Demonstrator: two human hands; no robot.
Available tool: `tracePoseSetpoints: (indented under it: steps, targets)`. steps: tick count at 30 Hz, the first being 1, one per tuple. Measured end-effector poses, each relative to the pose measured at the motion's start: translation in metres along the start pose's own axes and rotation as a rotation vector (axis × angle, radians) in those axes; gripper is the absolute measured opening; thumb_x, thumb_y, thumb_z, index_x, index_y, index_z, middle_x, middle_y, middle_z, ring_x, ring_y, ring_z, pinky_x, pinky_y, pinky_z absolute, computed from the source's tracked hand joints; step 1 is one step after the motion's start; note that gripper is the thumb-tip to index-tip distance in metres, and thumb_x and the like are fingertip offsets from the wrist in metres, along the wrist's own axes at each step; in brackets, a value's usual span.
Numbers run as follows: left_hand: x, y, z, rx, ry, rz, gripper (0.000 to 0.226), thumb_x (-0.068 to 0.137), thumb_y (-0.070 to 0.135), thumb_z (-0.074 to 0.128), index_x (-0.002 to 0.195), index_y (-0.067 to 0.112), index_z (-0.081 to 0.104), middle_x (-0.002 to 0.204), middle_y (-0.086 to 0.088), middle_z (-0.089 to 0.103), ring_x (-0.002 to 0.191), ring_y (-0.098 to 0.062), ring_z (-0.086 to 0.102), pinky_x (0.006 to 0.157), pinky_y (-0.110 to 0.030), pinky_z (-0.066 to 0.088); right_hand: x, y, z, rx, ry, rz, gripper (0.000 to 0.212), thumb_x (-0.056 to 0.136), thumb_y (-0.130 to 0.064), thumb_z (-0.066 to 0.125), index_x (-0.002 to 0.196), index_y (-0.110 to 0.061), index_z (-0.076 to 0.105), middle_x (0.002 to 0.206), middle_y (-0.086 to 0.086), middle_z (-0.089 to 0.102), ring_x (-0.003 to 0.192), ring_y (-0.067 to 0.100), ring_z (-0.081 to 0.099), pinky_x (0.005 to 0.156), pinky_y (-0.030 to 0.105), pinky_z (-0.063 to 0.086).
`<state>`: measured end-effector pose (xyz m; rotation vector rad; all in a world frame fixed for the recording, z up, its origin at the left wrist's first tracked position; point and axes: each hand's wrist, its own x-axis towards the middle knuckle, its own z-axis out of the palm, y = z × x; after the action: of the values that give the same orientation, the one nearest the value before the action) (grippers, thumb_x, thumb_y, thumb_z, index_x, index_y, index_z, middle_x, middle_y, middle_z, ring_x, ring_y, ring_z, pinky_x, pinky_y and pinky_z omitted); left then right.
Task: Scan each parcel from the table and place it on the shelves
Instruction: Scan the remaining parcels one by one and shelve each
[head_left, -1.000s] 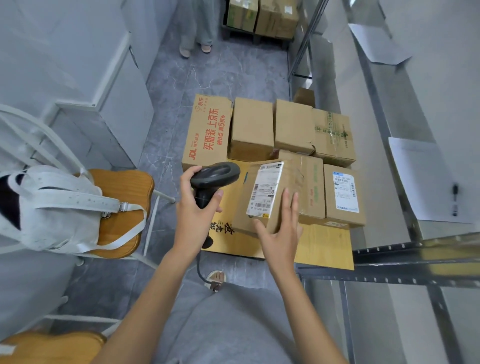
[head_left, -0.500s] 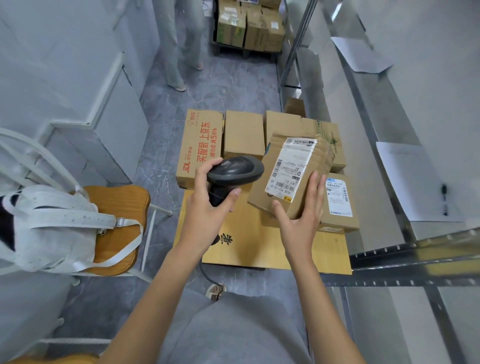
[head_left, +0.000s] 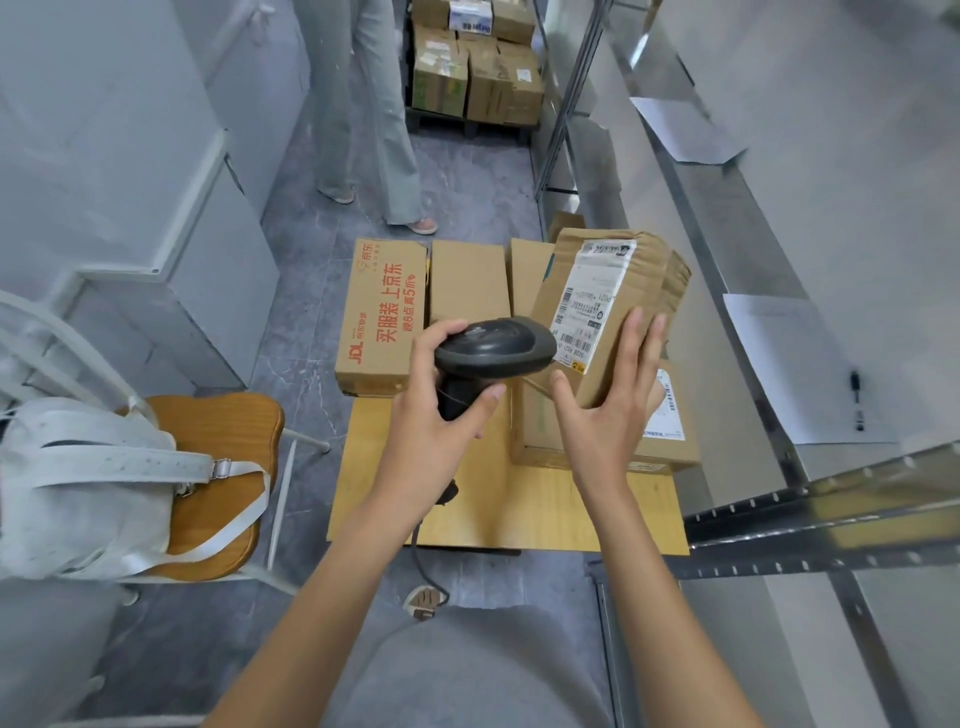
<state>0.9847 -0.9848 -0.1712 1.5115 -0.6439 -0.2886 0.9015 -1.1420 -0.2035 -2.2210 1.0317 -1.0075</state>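
My right hand (head_left: 608, 410) grips a brown cardboard parcel (head_left: 634, 291) from below, thumb on its left side and fingers up its right, holding it tilted in the air above the table. A white shipping label (head_left: 589, 306) faces up on the parcel. My left hand (head_left: 431, 421) grips the handle of a black barcode scanner (head_left: 493, 345), whose head sits just left of the label's lower end. Several more parcels lie on the wooden table (head_left: 519, 509), among them a JDL box with red print (head_left: 382, 312) and a labelled box (head_left: 670, 421) under the held parcel.
Metal shelves (head_left: 810, 519) run along the right, with paper sheets and a pen (head_left: 856, 400) on them. A wooden chair with a white bag (head_left: 104, 483) stands at left. Another person's legs (head_left: 374, 130) and a cart of boxes (head_left: 475, 67) are beyond the table.
My right hand has lifted the parcel off the stack and raised it higher, label up. My left hand has brought the scanner up beside the label.
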Motion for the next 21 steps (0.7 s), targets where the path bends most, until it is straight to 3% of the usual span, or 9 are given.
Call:
tracePoseSetpoints:
  steps: [4,8,12,21]
  targets:
    - [-0.0012,0.001,-0.0014,-0.011,-0.006,-0.016,0.066,0.093,0.01,0.073,0.126,0.057,0.041,0.111,0.035,0.062,0.069,-0.006,0.067,0.067,-0.012,0.053,0.0008,-0.0017,0.0035,-0.007,0.048,0.029,0.095,0.084,-0.029,0.075,0.16,-0.027,0.018,0.169,0.0,0.008,0.135,0.032,0.034,0.098,-0.002,0.001]
    - [-0.0023,0.0013,-0.0016,-0.015,-0.01,-0.029,0.065,0.093,0.012,0.073,0.126,0.058,0.041,0.113,0.033,0.062,0.075,-0.007,0.068,0.068,-0.012,0.052,0.0031,0.0001,0.0041,-0.042,0.068,0.032,0.095,0.085,-0.031,0.074,0.16,-0.03,0.016,0.169,-0.004,0.006,0.134,0.033,0.035,0.103,0.024,0.019]
    - [-0.002,0.0016,-0.0009,-0.012,-0.012,-0.046,0.065,0.093,0.013,0.073,0.125,0.061,0.041,0.112,0.031,0.063,0.074,-0.008,0.068,0.067,-0.013,0.052,0.0037,0.0009,0.003,-0.092,0.078,0.018,0.094,0.085,-0.031,0.074,0.16,-0.03,0.017,0.169,-0.004,0.007,0.13,0.032,0.034,0.096,0.034,0.029]
    - [-0.0018,0.002,-0.0001,-0.021,-0.018,-0.073,0.064,0.093,0.014,0.073,0.125,0.058,0.041,0.11,0.03,0.063,0.068,-0.01,0.066,0.068,-0.017,0.054,0.0025,0.0036,0.0033,-0.096,0.069,0.017,0.093,0.084,-0.031,0.072,0.16,-0.031,0.017,0.169,-0.004,0.007,0.13,0.036,0.035,0.1,0.037,0.029]
